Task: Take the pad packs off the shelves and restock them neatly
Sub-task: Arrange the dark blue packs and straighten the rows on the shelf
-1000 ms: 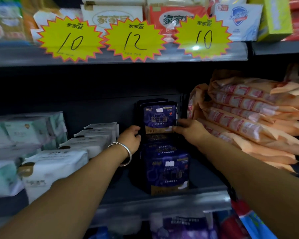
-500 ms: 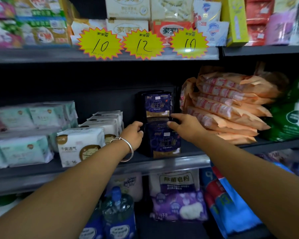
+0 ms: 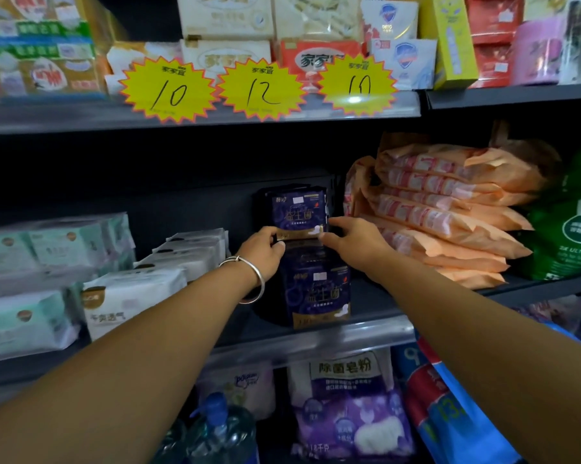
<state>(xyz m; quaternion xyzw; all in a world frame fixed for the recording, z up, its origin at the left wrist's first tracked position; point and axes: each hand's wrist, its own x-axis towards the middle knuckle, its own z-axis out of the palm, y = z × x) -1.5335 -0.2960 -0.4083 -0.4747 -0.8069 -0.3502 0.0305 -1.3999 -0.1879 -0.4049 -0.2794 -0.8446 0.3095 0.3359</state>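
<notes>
**Purple pad packs: both hands now on the upper pack**

Purple foil pack, upper purple pack (image 3: 299, 214), stands upright on top of the lower purple pack (image 3: 317, 293), both on the middle shelf (image 3: 315, 336). Left hand (image 3: 264, 252) sits at its lower left corner, fingers curled round the bottom edge with the thumb at the front. Right hand (image 3: 352, 241) is at its lower right edge, thumb and forefinger pinching the corner. So both hands are closed on the same pack, one on each side.

Change against the frame half a second back: both hands were lower then, flanking the lower pack, the right one flat against its top. They have since risen to the seam between the two packs.

Reading: the lower pack looks placed; attention has shifted to squaring the upper one above it. The stack leans slightly, so this is probably an alignment step, not a removal.

Left of the left hand: white packs (image 3: 131, 296). Right of the right hand: orange packs (image 3: 449, 209), stacked flat, just beside the purple column.
</notes>
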